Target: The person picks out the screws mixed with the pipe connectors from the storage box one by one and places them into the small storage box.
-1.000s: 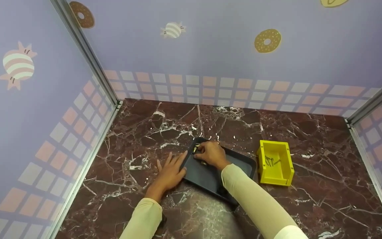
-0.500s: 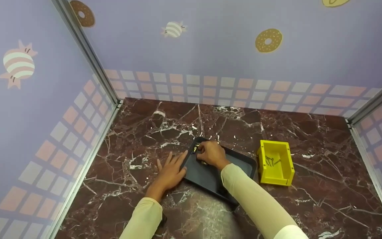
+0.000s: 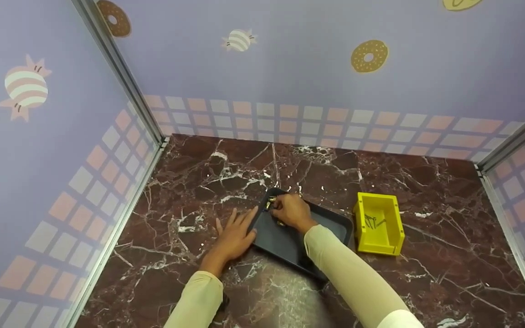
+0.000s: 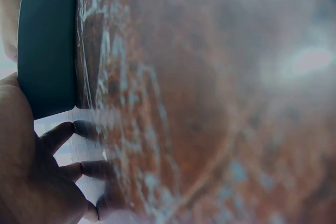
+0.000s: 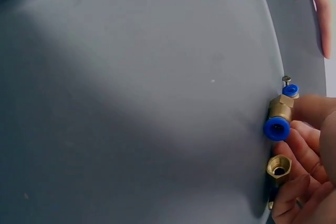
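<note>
In the head view my left hand lies with straight, spread fingers at the left rim of a dark grey tray. My right hand reaches into the tray's far left corner, its fingers bent down among small brass fittings. The right wrist view shows a brass fitting with a blue collar close by these fingers, and a brass hex fitting with fingertips right at its sides. A smaller blue-collared fitting and a small screw are beside them. I cannot tell whether the fingers pinch any piece.
A yellow bin with several screws inside stands right of the tray. Under both is a dark red marbled surface. Lilac panels with pastel squares close in the back and sides.
My right thumb has drawn back slightly toward the hand among the fittings. My left hand, the tray and the yellow bin look the same.
</note>
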`<state>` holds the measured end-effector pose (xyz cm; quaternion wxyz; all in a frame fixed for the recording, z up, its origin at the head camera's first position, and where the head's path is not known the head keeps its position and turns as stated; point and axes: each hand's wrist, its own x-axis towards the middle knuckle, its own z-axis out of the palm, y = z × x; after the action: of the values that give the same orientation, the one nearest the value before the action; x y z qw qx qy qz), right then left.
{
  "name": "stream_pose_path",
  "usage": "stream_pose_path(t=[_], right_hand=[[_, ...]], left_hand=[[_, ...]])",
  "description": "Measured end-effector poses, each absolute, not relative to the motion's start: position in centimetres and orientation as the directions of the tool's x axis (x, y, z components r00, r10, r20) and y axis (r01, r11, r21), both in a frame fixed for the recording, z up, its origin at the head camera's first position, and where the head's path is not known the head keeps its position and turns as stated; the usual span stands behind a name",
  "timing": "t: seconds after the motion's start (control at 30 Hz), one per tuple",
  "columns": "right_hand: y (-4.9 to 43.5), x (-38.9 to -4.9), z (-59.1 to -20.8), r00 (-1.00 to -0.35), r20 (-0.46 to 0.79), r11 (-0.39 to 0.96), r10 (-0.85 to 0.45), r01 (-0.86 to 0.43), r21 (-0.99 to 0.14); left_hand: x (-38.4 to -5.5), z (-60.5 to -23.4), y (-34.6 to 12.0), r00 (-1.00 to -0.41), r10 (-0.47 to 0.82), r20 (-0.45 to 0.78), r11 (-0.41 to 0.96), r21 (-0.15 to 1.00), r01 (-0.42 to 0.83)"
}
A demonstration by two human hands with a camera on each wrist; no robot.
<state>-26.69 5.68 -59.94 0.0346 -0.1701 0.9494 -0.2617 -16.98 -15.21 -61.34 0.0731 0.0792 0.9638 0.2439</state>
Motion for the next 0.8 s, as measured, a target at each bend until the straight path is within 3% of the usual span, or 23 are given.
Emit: stream_pose_path(t=[0.5, 0.8], right_hand=[[6.1, -26.6, -59.5, -0.939, 0.018, 0.837, -0.342, -0.313, -0.449], [7.1, -26.5, -59.0, -0.945, 0.059, 0.785, -0.321, -0.300, -0.542]], left_hand=[[-17.1, -61.5, -15.2, -0.977, 0.192, -0.095, 0.862, 0.492, 0.122], [-17.1, -61.6, -15.2, -0.978, 0.188, -0.089, 0.868, 0.480, 0.123]])
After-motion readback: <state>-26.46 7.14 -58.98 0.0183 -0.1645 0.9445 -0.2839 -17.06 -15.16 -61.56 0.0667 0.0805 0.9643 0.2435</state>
